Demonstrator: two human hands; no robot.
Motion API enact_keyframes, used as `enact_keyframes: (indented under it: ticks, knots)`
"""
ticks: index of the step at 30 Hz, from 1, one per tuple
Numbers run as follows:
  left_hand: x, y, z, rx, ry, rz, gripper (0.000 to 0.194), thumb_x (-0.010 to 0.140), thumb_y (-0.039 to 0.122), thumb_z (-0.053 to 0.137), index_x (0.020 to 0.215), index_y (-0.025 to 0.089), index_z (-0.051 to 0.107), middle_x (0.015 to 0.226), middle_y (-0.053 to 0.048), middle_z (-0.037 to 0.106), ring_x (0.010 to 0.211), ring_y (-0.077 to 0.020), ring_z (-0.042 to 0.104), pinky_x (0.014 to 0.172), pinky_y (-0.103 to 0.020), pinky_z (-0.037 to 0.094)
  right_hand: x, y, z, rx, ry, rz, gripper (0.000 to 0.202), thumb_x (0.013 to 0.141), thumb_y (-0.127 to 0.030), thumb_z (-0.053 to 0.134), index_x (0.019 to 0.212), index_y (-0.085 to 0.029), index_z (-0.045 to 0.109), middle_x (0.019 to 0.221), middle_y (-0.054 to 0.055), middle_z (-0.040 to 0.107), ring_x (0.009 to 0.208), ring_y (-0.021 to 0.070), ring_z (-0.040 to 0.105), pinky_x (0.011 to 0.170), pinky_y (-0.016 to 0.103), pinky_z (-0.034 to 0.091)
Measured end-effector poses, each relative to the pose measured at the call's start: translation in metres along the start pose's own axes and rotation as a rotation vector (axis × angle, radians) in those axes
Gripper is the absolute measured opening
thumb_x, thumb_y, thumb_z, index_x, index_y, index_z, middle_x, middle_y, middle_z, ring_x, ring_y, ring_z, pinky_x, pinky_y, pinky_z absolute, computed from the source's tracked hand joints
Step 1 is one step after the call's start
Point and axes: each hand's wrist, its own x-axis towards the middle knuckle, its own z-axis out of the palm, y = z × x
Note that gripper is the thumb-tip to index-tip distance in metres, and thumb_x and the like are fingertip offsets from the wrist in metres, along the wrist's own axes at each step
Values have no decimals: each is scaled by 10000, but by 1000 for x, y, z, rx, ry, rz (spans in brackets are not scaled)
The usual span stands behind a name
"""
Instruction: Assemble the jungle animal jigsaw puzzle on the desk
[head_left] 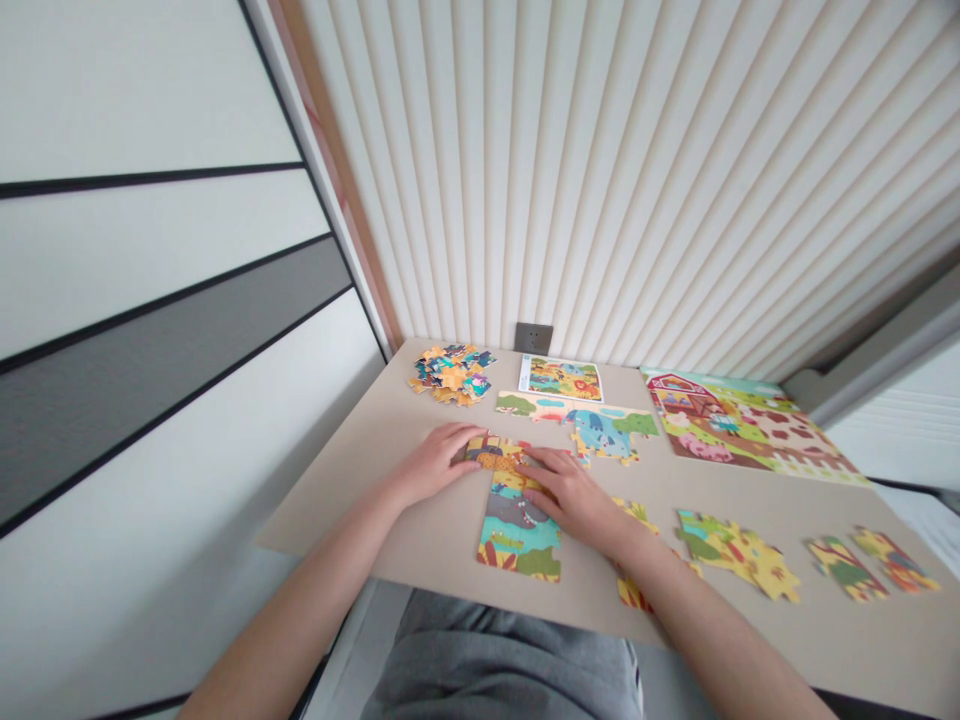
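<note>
A joined puzzle section (517, 525) with a grey hippo and green bushes lies flat on the table in front of me. My left hand (442, 462) touches the left edge of its top part, where brown and orange pieces lie, thumb and fingers apart. Spread over the top right of the same section is my right hand (570, 495), its fingertips resting on the pieces and its palm hiding some of them. Just beyond, a joined strip (604, 432) shows a blue elephant and trees. Yellow pieces (636, 590) lie partly under my right forearm.
A pile of loose pieces (452, 375) sits at the back left. Behind the strip is a picture card (562, 379). A farm puzzle (750, 425) lies at the back right. More joined pieces (739, 555) lie on the right, with smaller groups (847, 568) beyond. A ribbed wall borders the table (352, 430).
</note>
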Motion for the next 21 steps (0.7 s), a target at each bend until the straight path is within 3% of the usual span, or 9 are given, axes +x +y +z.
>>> enact_keyframes:
  ticks: [6,14,21]
  knots:
    - [2,-3,2,10,-11,29,467,996,383,643,1448,293,570,1417,-84,634,1322,-274,570,1146,-471,435,0,0,-1,-5,2,-9,379,1034,-325,572,1403,-256,629,1496,140,562,1361,298,541,1146,513,455]
    - [0,2,1,149,-67,104,346,1055,295,525,1355,377,676,1464,-51,572,1354,-258,535,1160,-471,424,0,-3,-3,0,-5,7,377,1033,-327,576,1400,-263,634,1516,134,551,1369,290,544,1151,495,453]
    - [-6,14,-5,138,-73,114,409,1043,319,539,1443,379,602,1537,-57,496,1418,-276,477,1198,-492,397,1,-5,-9,0,-21,-17,373,1037,-325,574,1399,-259,637,1512,133,559,1388,284,532,1155,487,447]
